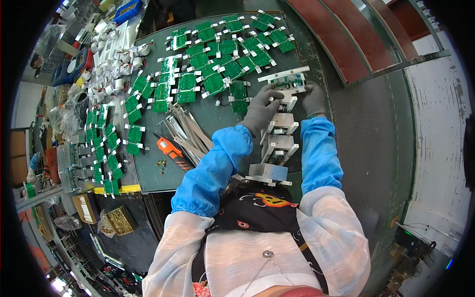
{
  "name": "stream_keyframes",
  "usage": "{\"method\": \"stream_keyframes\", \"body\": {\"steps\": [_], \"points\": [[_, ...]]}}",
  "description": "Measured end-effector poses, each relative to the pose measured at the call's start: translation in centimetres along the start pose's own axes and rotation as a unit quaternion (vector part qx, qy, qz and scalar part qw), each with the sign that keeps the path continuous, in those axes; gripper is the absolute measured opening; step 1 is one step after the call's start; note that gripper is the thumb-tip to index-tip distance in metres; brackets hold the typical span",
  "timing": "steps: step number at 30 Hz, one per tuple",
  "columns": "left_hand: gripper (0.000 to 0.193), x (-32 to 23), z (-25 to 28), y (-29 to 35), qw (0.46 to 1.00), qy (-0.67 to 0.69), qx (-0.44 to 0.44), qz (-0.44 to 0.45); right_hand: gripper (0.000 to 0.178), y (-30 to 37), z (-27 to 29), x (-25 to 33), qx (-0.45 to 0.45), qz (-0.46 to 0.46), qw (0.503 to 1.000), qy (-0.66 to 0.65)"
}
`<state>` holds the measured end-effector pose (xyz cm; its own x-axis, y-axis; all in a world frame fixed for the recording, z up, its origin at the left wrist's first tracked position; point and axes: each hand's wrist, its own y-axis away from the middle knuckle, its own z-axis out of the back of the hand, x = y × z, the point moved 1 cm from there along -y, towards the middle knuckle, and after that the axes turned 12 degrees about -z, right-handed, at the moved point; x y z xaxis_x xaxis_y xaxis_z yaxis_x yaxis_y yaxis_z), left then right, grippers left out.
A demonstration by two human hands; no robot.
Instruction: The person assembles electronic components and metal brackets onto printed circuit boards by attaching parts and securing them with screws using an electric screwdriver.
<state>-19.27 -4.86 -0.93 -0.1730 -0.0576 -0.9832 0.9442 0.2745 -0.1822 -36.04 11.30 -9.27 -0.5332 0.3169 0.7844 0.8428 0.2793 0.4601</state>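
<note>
Green mat [208,119], scattered circuit boards [208,64], metal strips [185,133]

Green circuit boards [208,64]; grey gloves [261,111]; blue sleeves [217,163]; orange tool [168,147].

orange screwdriver [168,147], metal strips [185,132] (bundled), brass screws [161,164]

Materials, bench surface and handled parts

Matt grey knit gloves, left hand [261,110] and right hand [313,97]; bare aluminium heat sink [267,173], finned, dull sheen; glossy green circuit boards [214,59]; matt dark bench mat [213,115]; orange plastic tool [169,148].
</note>
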Motion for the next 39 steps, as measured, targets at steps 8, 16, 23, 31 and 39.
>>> {"method": "stream_keyframes", "body": {"steps": [8, 16, 23, 31, 39], "points": [[0.018, 0.7, 0.8, 0.4, 1.0, -0.014, 0.012, 0.004, 0.035, 5.5, -1.4, -2.4, 0.005, -0.125, 0.986, 0.108], [0.016, 1.3, 1.0, -0.3, 0.998, -0.054, 0.0, -0.018, 0.06, 23.6, 2.1, 0.7, 0.055, -0.107, 0.87, 0.477], [0.015, 0.8, 0.8, -0.1, 1.0, -0.017, -0.008, 0.018, 0.067, 31.4, -0.5, -5.5, 0.017, 0.03, 0.834, 0.55], [0.015, 0.5, 1.1, -0.2, 0.999, -0.033, -0.012, 0.014, 0.039, 32.1, -0.9, -7.1, -0.046, 0.119, 0.852, 0.508], [0.015, 0.2, 0.6, -1.5, 0.998, -0.025, -0.039, 0.036, 0.026, 30.3, -2.2, -4.9, -0.144, 0.148, 0.826, 0.524]]}}
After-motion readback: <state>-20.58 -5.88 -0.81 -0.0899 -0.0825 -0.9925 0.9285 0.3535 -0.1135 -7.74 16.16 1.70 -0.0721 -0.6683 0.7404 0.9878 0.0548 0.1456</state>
